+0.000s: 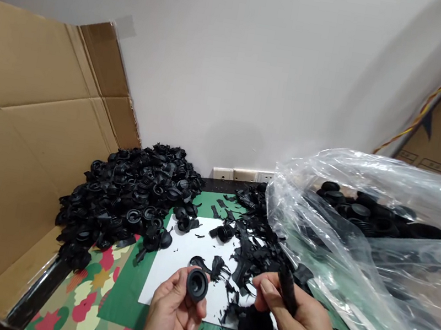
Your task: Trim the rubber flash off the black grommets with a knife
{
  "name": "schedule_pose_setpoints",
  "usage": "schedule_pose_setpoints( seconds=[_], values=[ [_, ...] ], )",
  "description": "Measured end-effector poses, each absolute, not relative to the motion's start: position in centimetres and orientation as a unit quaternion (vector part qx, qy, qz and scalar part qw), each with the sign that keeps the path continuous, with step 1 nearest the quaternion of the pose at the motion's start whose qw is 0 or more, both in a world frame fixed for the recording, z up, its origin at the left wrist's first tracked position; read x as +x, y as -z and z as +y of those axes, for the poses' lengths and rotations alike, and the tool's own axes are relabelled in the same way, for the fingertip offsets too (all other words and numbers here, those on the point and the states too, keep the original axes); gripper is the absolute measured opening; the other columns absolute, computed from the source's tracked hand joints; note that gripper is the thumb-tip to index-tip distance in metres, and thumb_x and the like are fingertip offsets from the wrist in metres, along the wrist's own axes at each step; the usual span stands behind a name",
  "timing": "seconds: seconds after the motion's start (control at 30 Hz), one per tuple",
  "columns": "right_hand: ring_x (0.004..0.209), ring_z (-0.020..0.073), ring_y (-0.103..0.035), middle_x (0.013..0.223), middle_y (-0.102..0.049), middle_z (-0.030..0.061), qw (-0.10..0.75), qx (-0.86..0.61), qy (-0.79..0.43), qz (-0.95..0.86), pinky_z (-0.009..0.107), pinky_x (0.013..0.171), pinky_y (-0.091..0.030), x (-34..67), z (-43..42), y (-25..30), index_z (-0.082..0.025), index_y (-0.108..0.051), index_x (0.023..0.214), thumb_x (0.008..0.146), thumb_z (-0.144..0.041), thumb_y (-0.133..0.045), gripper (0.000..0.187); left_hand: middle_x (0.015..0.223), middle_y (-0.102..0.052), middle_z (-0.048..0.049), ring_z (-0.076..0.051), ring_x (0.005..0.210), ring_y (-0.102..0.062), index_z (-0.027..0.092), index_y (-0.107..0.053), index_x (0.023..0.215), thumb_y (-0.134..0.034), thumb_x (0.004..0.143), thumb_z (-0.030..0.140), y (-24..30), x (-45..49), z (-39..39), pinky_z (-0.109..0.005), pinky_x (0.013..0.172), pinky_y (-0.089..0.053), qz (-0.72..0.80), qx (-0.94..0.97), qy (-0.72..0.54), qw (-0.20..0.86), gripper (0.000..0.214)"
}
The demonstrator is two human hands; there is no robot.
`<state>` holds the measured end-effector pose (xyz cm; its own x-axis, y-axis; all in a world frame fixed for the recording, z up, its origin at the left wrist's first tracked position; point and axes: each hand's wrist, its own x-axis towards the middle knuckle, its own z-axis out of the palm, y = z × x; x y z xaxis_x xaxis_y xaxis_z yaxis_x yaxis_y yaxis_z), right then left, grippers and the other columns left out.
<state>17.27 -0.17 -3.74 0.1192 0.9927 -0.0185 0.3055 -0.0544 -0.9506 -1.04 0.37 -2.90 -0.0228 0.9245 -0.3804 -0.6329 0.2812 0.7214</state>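
My left hand grips a round black rubber cap, its ringed hollow side facing up toward me. To the right, my right hand is closed around a slim black tool; its working end cannot be made out. Thumb and forefinger of that hand are pinched together over black rubber scraps. Beneath both hands lies a white sheet with a few untrimmed-looking rubber pieces and thin shavings on it.
A large heap of black rubber parts leans against a cardboard box on the left. On the right, a clear plastic bag holds more round black parts. Green board lies under the sheet, and wall sockets sit behind.
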Motion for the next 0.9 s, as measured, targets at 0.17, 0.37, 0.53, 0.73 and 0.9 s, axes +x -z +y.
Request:
schedule_pose_setpoints(
  seconds=[0.17, 0.37, 0.53, 0.73, 0.9],
  values=[
    [0.057, 0.0168, -0.048, 0.058, -0.051, -0.0005, 0.428, -0.625, -0.392, -0.522, 0.025, 0.051, -0.038, 15.8, 0.0, 3.2, -0.020, -0.051, 0.059, 0.082, -0.056, -0.041, 0.044, 0.046, -0.063, -0.0013, -0.005, 0.033, -0.044, 0.012, -0.069, 0.069, -0.083, 0.054, 0.046, 3.6, -2.2, 0.9, -0.013, 0.031, -0.030, 0.423, 0.161, -0.554, 0.699, 0.040],
    [0.063, 0.0193, -0.057, 0.067, -0.062, 0.0019, 0.433, -0.623, -0.375, -0.533, 0.025, 0.056, -0.045, 15.0, 0.6, 3.7, -0.020, -0.061, 0.072, 0.080, -0.048, -0.049, 0.032, 0.043, -0.061, -0.0008, -0.005, 0.031, -0.042, 0.012, -0.068, 0.068, -0.083, 0.054, 0.046, 4.2, -2.7, 1.3, -0.013, 0.029, -0.027, 0.419, 0.160, -0.542, 0.711, 0.040],
    [0.082, 0.0241, -0.063, 0.086, -0.070, 0.0055, 0.470, -0.638, -0.334, -0.511, 0.026, 0.067, -0.050, 15.7, 0.5, 4.2, -0.020, -0.067, 0.085, 0.078, -0.048, -0.053, 0.032, 0.048, -0.064, -0.0009, -0.006, 0.030, -0.044, 0.014, -0.066, 0.068, -0.085, 0.050, 0.043, 4.5, -2.8, 1.5, -0.014, 0.028, -0.028, 0.419, 0.138, -0.538, 0.718, 0.040],
    [0.066, 0.0198, -0.057, 0.069, -0.064, 0.0022, 0.433, -0.600, -0.407, -0.536, 0.025, 0.056, -0.045, 15.1, 0.0, 2.7, -0.019, -0.061, 0.072, 0.082, -0.049, -0.047, 0.035, 0.043, -0.061, 0.0014, -0.007, 0.031, -0.046, 0.015, -0.069, 0.076, -0.084, 0.053, 0.043, 3.9, -1.8, 1.1, -0.014, 0.030, -0.031, 0.400, 0.146, -0.527, 0.735, 0.038],
    [0.062, 0.0175, -0.052, 0.064, -0.058, 0.0008, 0.405, -0.549, -0.483, -0.549, 0.026, 0.055, -0.041, 13.6, 0.2, 2.2, -0.019, -0.054, 0.068, 0.081, -0.039, -0.044, 0.025, 0.042, -0.060, 0.0009, -0.007, 0.030, -0.048, 0.013, -0.069, 0.075, -0.088, 0.047, 0.041, 3.4, -0.1, 0.7, -0.014, 0.029, -0.031, 0.428, 0.162, -0.514, 0.725, 0.044]
  ],
)
